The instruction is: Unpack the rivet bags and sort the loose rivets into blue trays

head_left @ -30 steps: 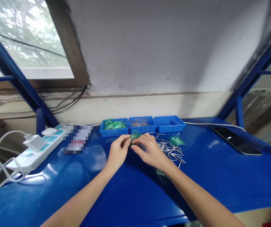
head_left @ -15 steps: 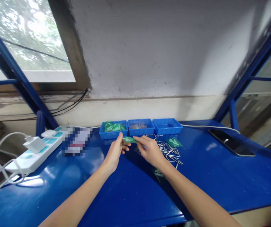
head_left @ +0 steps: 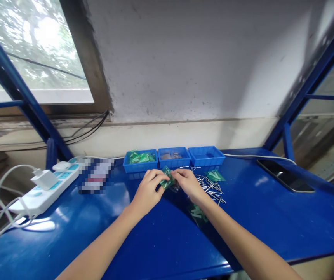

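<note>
Between my two hands is a small green plastic bag (head_left: 167, 179), held over the middle of the blue table. My left hand (head_left: 150, 190) pinches its left side, and the fingers of my right hand (head_left: 188, 184) are closed on its upper right edge. Just right of my right hand lies a loose pile of thin metal rivets (head_left: 212, 187). A green bag with pale pieces (head_left: 214, 175) rests behind that pile, and another green bag (head_left: 197, 213) lies partly under my right forearm.
Along the wall stand a blue bin of green bags (head_left: 139, 168), a blue bin with clear packets (head_left: 174, 162) and an empty blue bin (head_left: 207, 160). A white power strip (head_left: 43, 194) with cables sits left; a dark phone (head_left: 285, 175) lies right.
The green bag has turned from lying flat between my fingertips to standing more upright, slightly further right. My left hand has rolled over, its back now facing up.
</note>
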Tool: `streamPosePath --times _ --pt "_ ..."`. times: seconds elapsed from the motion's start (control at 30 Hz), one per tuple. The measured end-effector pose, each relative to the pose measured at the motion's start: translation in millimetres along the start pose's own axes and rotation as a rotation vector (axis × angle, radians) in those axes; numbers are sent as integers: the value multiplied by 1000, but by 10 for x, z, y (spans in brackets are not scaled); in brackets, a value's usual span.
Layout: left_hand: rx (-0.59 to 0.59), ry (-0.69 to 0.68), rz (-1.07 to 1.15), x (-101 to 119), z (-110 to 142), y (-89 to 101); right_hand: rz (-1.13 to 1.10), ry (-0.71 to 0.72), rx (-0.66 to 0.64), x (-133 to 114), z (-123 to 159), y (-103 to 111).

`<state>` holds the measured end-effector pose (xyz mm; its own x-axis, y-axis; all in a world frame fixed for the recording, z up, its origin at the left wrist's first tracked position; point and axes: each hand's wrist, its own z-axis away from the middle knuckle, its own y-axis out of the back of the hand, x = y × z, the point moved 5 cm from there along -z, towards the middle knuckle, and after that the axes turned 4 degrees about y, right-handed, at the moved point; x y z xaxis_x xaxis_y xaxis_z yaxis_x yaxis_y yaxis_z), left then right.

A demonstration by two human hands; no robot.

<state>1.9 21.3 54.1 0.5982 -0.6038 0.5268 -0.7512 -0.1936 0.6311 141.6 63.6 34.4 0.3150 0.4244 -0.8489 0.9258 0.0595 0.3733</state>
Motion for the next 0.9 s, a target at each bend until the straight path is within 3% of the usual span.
streamPosePath --times 0.07,0.17,0.23,0.3,0.4,0.53,0.57,0.6,0.63,0.77,0.9 --pt "-41 76 51 -40 -16 -27 29 36 57 -6 1 32" --pt "-60 407 356 -204 -24 -78 83 133 104 -91 25 87" --pt "-62 634 613 -297 0 -130 172 280 55 -204 56 76" --pt "-47 705 693 -333 -7 -121 321 461 -11 -314 103 34" --pt "20 639 550 -398 -102 64 517 585 -50 -362 145 -5" --pt "257 573 301 -677 -320 523 569 487 -36 -272 90 79" --pt "333 527 50 -740 -378 657 571 446 -36 -241 65 115" --pt "330 518 -163 -817 -432 729 573 404 -37 -210 38 155" --pt "311 543 -205 -922 -468 761 574 363 -35 -183 9 198" --pt "183 656 -273 -1273 -502 720 552 248 32 -128 -88 423" --pt "122 673 -321 -1395 -506 690 430 208 150 -180 -89 811"
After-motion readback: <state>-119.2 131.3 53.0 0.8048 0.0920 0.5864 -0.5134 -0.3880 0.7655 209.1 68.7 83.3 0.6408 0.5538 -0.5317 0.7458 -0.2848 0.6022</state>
